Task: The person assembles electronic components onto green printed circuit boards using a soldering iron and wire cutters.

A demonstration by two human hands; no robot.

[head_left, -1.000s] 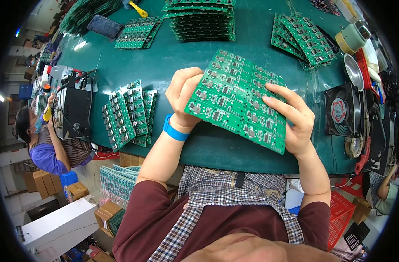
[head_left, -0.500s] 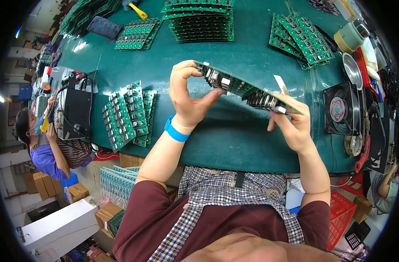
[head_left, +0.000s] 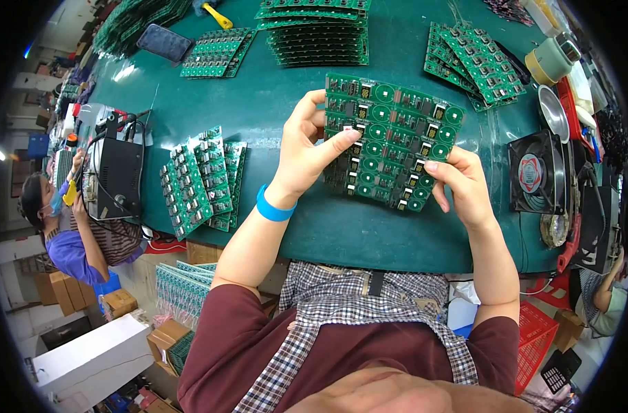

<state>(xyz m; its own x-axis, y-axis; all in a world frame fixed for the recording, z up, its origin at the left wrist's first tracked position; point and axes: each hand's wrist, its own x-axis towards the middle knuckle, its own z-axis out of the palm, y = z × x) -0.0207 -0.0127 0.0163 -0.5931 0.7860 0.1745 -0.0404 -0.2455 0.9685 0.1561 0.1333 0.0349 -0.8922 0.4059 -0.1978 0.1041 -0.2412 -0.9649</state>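
I hold a green circuit board panel [head_left: 396, 138] above the green table [head_left: 273, 96], its side with round coils and black parts facing me. My left hand [head_left: 307, 148] grips its left edge, thumb across the face. My right hand [head_left: 462, 182] pinches the lower right corner. A blue band [head_left: 273, 208] circles my left wrist.
Fanned green boards [head_left: 200, 179] lie left of my hands. More stacks sit at the back [head_left: 317, 34] and back right [head_left: 475, 62]. A black box with cables [head_left: 118, 175] stands at the left edge, a fan [head_left: 534, 172] and metal bowl [head_left: 555, 113] at right. Another person [head_left: 66, 234] works on the left.
The panel was turned over: first its component side faced me, then it stood edge-on, and now its other side faces me. Both hands shifted their grip and kept hold.
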